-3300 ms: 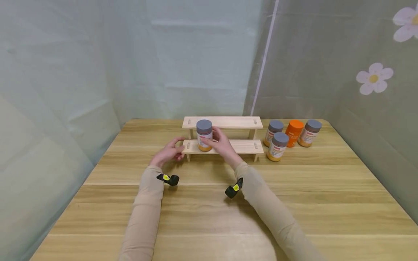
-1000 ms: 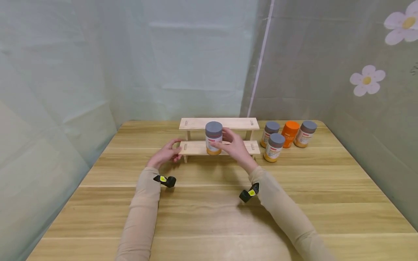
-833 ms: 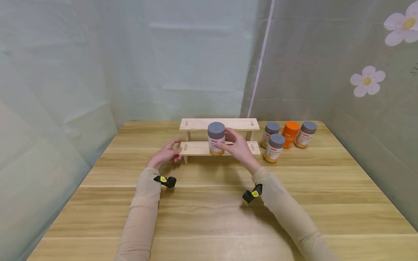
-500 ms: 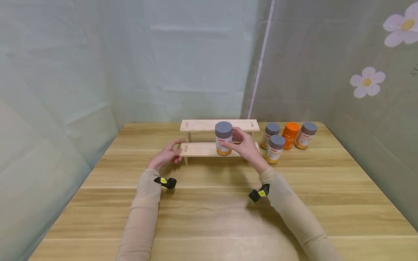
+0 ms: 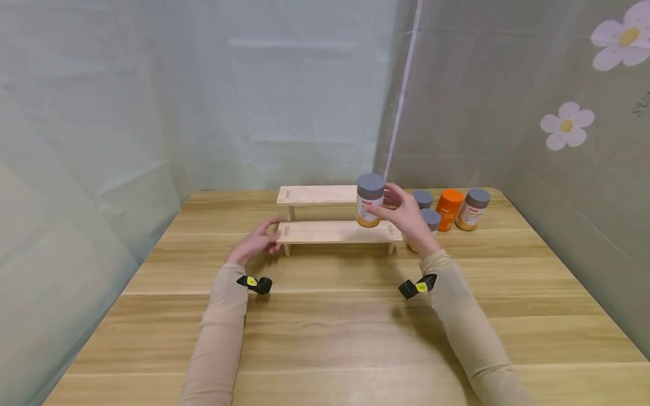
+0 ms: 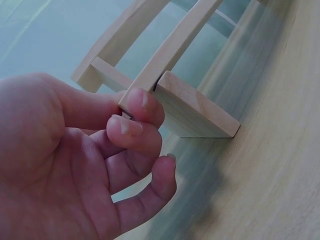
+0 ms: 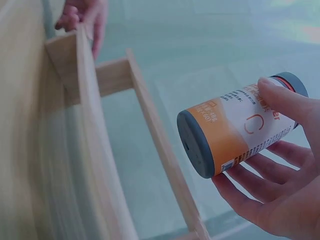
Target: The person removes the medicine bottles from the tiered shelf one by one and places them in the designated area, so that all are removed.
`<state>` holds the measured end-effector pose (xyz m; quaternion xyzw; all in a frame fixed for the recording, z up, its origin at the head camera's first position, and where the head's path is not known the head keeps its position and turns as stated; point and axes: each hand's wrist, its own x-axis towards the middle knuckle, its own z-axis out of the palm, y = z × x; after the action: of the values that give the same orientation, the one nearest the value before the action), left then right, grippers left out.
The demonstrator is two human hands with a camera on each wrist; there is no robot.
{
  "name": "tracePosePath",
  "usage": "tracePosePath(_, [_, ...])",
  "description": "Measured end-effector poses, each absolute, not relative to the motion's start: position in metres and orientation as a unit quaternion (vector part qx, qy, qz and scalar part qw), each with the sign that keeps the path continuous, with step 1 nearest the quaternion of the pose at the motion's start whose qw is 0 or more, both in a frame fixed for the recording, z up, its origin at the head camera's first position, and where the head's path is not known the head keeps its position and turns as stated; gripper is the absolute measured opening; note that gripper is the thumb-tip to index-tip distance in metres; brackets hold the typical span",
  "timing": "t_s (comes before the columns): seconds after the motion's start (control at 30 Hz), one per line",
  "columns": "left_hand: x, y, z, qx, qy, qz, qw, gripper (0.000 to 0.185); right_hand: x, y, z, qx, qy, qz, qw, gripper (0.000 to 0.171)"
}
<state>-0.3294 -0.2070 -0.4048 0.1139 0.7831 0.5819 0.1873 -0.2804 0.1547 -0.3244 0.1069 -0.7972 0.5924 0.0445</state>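
My right hand [image 5: 408, 217] grips a supplement bottle [image 5: 370, 200] with a grey lid and a white-and-orange label. The bottle is held upright over the right part of a two-tier wooden shelf [image 5: 335, 232], and in the right wrist view its dark base shows clear of the boards. Thumb on one side, fingers on the other, the hand wraps the bottle's label. At the shelf's left end, my left hand [image 5: 255, 242] pinches the lower board between thumb and curled fingers; the left wrist view shows the fingertips [image 6: 132, 127] on the board's corner.
Right of the shelf stand two more grey-lidded bottles [image 5: 430, 219], partly behind my right hand, an orange bottle [image 5: 449, 210] and another grey-lidded bottle [image 5: 473, 209]. A wood-grain table [image 5: 325, 338] lies beneath, with a pale curtain [image 5: 304, 101] behind.
My right hand has moved the bottle rightward along the lower board, then lifted it up off that board. The left hand keeps its hold on the shelf's left end.
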Motion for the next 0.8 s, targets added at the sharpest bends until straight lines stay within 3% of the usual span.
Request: tracePosePath(0.8, [-0.328, -0.211, -0.402, 0.129, 0.782, 0.579, 0.189, 0.055, -0.273, 0.218, -0.301, 0.041, -0.795, 0.592, 0.125, 0.058])
